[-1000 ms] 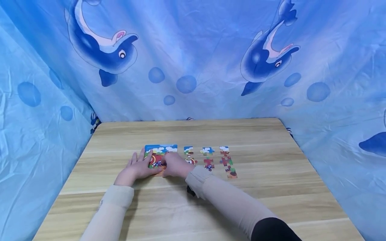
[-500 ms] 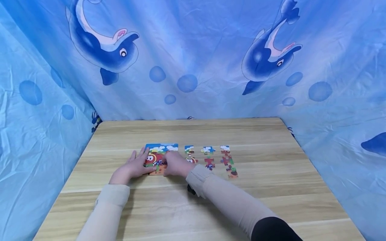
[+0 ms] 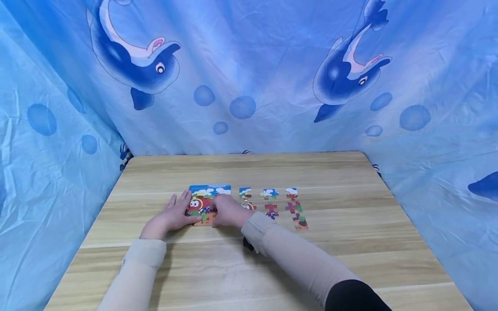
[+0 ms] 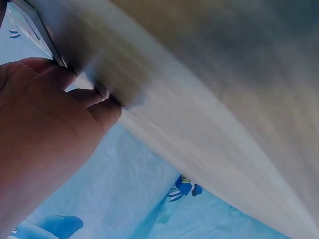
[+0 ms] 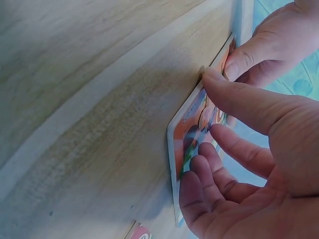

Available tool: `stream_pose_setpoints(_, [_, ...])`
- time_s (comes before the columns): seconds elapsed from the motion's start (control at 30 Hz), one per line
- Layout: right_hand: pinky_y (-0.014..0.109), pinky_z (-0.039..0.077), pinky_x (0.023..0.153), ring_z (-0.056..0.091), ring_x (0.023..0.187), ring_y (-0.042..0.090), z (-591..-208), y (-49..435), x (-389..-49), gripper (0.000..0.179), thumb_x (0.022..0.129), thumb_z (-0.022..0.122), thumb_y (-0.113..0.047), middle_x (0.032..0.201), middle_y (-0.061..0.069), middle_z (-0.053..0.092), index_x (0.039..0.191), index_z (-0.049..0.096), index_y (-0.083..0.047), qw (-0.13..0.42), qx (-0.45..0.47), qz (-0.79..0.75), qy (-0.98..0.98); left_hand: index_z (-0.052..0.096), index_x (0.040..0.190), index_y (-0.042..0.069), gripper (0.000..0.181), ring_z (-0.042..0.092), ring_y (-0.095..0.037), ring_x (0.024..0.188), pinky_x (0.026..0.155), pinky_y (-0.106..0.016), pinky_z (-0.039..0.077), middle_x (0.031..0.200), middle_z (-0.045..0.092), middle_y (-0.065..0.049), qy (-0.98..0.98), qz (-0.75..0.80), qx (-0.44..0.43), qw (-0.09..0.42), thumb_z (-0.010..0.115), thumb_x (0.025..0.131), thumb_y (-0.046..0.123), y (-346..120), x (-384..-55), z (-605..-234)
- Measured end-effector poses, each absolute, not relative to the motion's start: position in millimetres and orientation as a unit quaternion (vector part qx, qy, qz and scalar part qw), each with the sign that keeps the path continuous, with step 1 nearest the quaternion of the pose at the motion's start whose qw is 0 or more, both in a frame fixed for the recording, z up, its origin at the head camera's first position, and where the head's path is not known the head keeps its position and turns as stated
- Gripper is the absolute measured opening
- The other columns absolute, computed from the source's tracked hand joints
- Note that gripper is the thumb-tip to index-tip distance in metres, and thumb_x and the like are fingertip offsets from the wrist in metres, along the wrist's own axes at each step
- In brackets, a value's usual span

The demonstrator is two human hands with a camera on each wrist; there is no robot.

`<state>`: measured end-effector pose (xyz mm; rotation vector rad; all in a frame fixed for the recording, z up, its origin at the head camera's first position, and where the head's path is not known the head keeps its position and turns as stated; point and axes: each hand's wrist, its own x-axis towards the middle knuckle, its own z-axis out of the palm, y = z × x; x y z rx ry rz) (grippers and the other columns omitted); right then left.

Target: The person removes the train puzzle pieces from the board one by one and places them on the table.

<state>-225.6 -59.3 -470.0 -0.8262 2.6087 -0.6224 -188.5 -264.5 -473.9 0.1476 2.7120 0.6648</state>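
A jigsaw board (image 3: pixel 210 190) with a colourful cartoon picture lies flat on the table. My left hand (image 3: pixel 171 217) rests at its left side, fingers spread along the edge and thumb on the near corner. My right hand (image 3: pixel 230 211) is over the board's right part, covering the picture there. In the right wrist view its thumb (image 5: pixel 239 94) touches the near rim, and the bent fingers (image 5: pixel 192 194) reach the picture's face. Whether a piece sits between thumb and index finger cannot be made out. The left wrist view shows the left fingers (image 4: pixel 107 109) against the table.
Loose jigsaw pieces lie right of the board in rough columns, among them a cloud piece (image 3: pixel 269 193), a red piece (image 3: pixel 271 209) and a brown-green piece (image 3: pixel 301 223). The wooden table (image 3: pixel 350 242) is bounded by blue dolphin-print cloth (image 3: pixel 249 69) at the back and sides.
My left hand has drawn back slightly to the left, uncovering more of the picture. The right hand stays at the same spot on the board.
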Motion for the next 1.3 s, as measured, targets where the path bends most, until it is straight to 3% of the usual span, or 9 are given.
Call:
stream_pose_setpoints(0.73, [0.024, 0.050, 0.084, 0.059, 0.091, 0.008, -470.8, -57.5, -225.9, 0.045, 0.074, 0.094, -0.017, 0.102, -0.004, 0.064, 0.110, 0.069, -0.010, 0.167, -0.290, -0.243, 0.910, 0.008, 0.161, -0.003, 0.108, -0.010, -0.054, 0.146, 0.112, -0.071, 0.004, 0.166, -0.001, -0.026, 0.953, 0.234, 0.054, 0.186, 0.071, 0.093, 0.053, -266.5, -187.8, -473.2])
stream_pose_setpoints(1.0, [0.022, 0.048, 0.066, 0.057, 0.073, 0.009, -470.7, -57.8, -224.8, 0.018, 0.087, 0.084, -0.014, 0.083, -0.004, 0.063, 0.090, 0.067, -0.009, 0.140, -0.295, -0.301, 0.896, 0.007, 0.162, -0.001, 0.109, -0.009, -0.054, 0.147, 0.112, -0.071, 0.005, 0.167, -0.001, -0.023, 0.955, 0.226, 0.051, 0.188, 0.070, 0.092, 0.056, -266.5, -186.6, -472.9])
stream_pose_setpoints(1.2, [0.024, 0.050, 0.057, 0.060, 0.064, 0.012, -471.7, -57.7, -227.1, 0.022, 0.089, 0.081, -0.010, 0.076, -0.001, 0.063, 0.104, 0.066, -0.006, 0.159, -0.259, -0.390, 0.869, 0.007, 0.162, -0.001, 0.111, -0.009, -0.054, 0.147, 0.112, -0.071, 0.005, 0.167, -0.001, -0.023, 0.955, 0.226, 0.049, 0.187, 0.070, 0.091, 0.057, -267.7, -187.6, -474.5])
stream_pose_setpoints(1.3, [0.024, 0.051, 0.058, 0.061, 0.065, 0.012, -470.7, -54.5, -228.4, 0.015, 0.090, 0.080, -0.009, 0.077, -0.002, 0.065, 0.102, 0.071, -0.007, 0.172, -0.248, -0.406, 0.862, 0.007, 0.162, -0.001, 0.111, -0.008, -0.054, 0.146, 0.112, -0.071, 0.006, 0.167, -0.001, -0.024, 0.955, 0.224, 0.052, 0.188, 0.070, 0.091, 0.058, -267.2, -188.2, -475.0])
